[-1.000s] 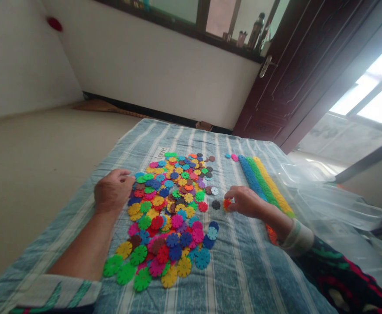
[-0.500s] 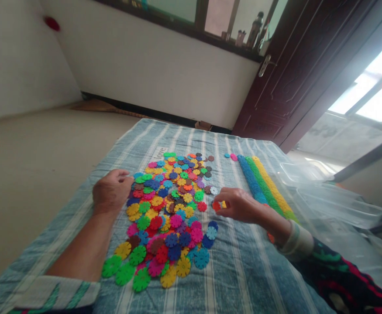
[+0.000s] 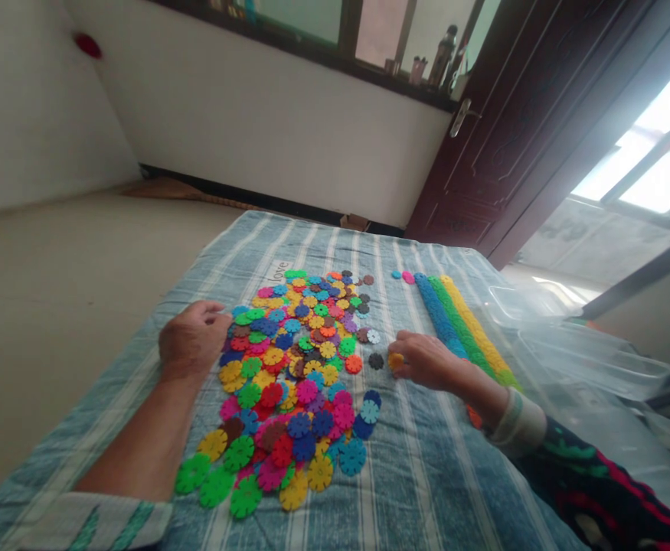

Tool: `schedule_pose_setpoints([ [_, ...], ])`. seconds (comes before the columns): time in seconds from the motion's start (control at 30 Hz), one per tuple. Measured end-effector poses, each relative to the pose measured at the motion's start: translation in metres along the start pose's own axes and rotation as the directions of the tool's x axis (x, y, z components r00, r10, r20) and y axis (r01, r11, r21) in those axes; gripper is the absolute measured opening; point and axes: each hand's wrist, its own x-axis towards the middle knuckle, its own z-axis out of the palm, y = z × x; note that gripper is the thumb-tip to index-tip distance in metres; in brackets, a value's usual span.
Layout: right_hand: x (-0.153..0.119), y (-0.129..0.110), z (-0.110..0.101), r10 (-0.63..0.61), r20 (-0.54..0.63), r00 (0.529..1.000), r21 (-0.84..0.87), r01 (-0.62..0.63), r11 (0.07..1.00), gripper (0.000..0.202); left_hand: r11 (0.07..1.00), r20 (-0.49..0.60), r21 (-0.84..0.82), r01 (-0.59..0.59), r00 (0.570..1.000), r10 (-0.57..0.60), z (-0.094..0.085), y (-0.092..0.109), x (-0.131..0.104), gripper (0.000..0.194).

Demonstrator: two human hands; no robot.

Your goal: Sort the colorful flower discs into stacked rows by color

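Observation:
My right hand (image 3: pixel 426 360) pinches a yellow notched plastic disc (image 3: pixel 395 361) just above the striped cloth, right of the pile. A dark grey disc (image 3: pixel 376 361) lies left of those fingertips, and an orange disc (image 3: pixel 354 364) sits at the pile's right edge. Many-coloured notched discs (image 3: pixel 282 357) spread in a loose heap across the middle. At the heap's left edge rests my left hand (image 3: pixel 191 340), its fingers curled in; whatever they might hold is hidden. Beyond my right wrist lie long rows of stacked discs in blue (image 3: pixel 439 310), green (image 3: pixel 461 321) and yellow (image 3: pixel 472 314).
A blue-and-white striped cloth (image 3: pixel 420 474) covers the table. Clear plastic containers (image 3: pixel 593 360) stand at the right side. Single blue (image 3: pixel 397 275) and pink (image 3: pixel 407 277) discs lie by the far end of the rows. A dark red door (image 3: pixel 501 115) is behind.
My right hand has shifted slightly right, keeping the yellow disc. The orange disc from its fingers now lies at the pile's edge where a red one showed, and a dark grey disc is uncovered.

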Motion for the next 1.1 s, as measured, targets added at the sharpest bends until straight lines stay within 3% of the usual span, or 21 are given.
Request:
schedule_pose_setpoints([
  [0.57, 0.004, 0.004, 0.000, -0.068, -0.059, 0.996, 0.046, 0.071, 0.996, 0.018, 1.000, -0.002, 0.000, 0.003, 1.000, -0.003, 0.001, -0.002, 0.002, 0.036],
  [0.87, 0.004, -0.008, -0.006, -0.033, -0.006, 0.999, -0.037, 0.032, 0.999, 0.016, 1.000, 0.003, 0.008, 0.012, 1.000, -0.012, 0.002, -0.002, 0.002, 0.036],
  [1.1, 0.019, -0.028, -0.018, -0.104, -0.176, 0.979, 0.013, 0.108, 0.994, 0.019, 1.000, 0.009, 0.008, 0.002, 1.000, -0.002, 0.001, -0.004, 0.001, 0.035],
])
